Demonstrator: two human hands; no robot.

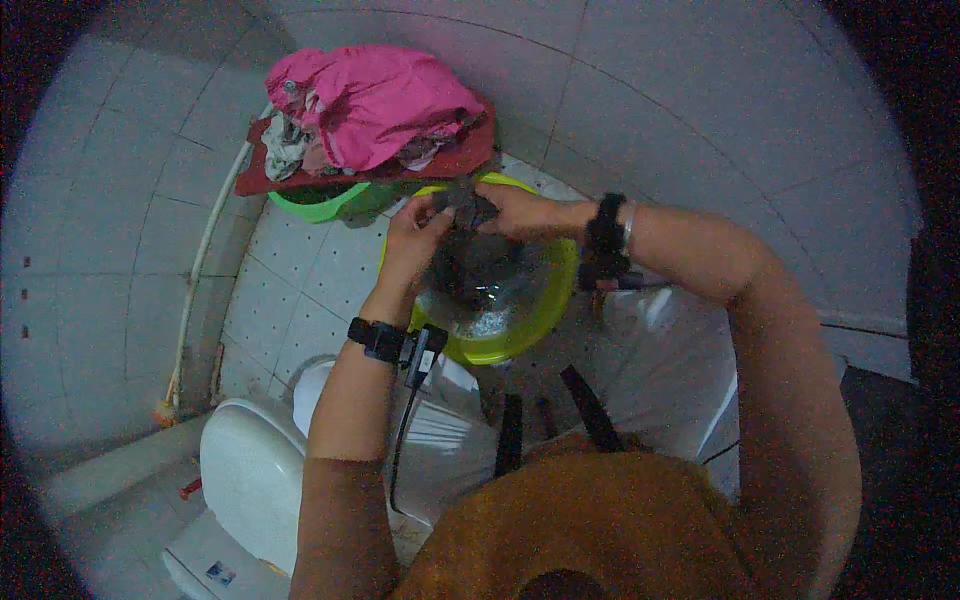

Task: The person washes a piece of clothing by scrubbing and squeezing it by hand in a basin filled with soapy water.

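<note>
Over yellow-green basin (556, 300) | dark cloth (462, 245) hangs vertically | both hands' fingers (425, 212) grip it

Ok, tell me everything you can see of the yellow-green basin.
The basin is a round, yellow-green bowl that looks like plastic. It sits upright on the white tiled floor, with water and suds inside. A dark wet cloth hangs over it, gripped by both hands, left and right. A green tub stands behind it.

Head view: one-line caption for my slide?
Both hands, left and right, grip a dark wet cloth over a yellow-green basin; pink laundry behind.
</note>
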